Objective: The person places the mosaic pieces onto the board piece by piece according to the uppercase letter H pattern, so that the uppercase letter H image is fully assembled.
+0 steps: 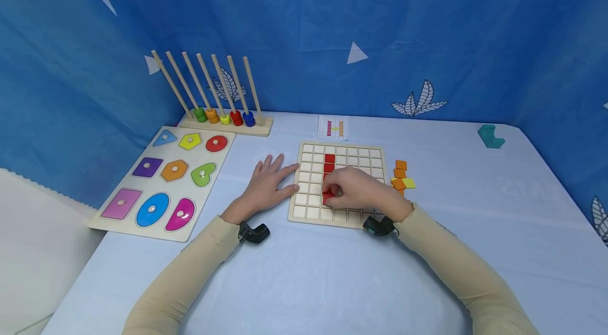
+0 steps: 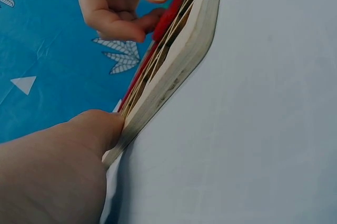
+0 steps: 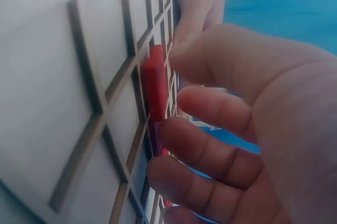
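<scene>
A wooden grid board (image 1: 306, 212) lies on the table, with a column of red square tiles (image 1: 330, 158) in it. My left hand (image 1: 268, 187) is spread flat beside its left edge, thumb and index fingertip touching the frame. Over the lower end of the column is my right hand (image 1: 353, 187), fingers loosely bent. In the right wrist view its thumb and fingertips are close beside a raised red tile (image 3: 154, 84), not clearly around it. The left wrist view shows this red tile (image 2: 166, 19) standing slightly proud of the board, near the right fingertips.
Orange tiles (image 1: 401, 165) and yellow tiles (image 1: 409, 183) lie right of the board. Behind it is a pattern card (image 1: 332, 127). At left are a shape puzzle board (image 1: 157, 166) and a peg stand with rings (image 1: 223, 126). A teal piece (image 1: 489, 137) lies far right.
</scene>
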Demonstrator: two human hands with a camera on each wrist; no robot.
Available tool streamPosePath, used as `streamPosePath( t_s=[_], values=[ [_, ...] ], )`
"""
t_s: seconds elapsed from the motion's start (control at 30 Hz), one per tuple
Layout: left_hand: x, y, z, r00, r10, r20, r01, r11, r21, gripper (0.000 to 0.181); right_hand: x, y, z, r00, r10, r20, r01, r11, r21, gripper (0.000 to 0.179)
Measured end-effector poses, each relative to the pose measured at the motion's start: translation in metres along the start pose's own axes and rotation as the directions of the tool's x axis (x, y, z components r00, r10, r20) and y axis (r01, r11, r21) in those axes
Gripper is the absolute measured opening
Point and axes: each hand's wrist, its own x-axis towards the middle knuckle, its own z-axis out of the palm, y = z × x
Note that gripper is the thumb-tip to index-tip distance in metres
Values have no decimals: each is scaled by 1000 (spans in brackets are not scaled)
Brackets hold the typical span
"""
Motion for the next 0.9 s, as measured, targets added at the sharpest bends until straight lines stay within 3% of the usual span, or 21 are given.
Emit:
streamPosePath(
  t_s=[0.4, 0.67, 0.9],
  values=[
    [1, 0, 0, 1000, -7, 6, 7, 1000, 7, 63, 0, 0, 2, 999, 17, 42, -17, 1000, 1, 16],
    [1, 0, 0, 1000, -9, 8, 9, 1000, 12, 63, -1, -2, 3, 999, -14, 29, 14, 1000, 7, 14],
    [1, 1, 0, 1000, -9, 11, 9, 1000, 4, 63, -1, -3, 3, 999, 5, 32, -5, 1000, -10, 19]
  ],
)
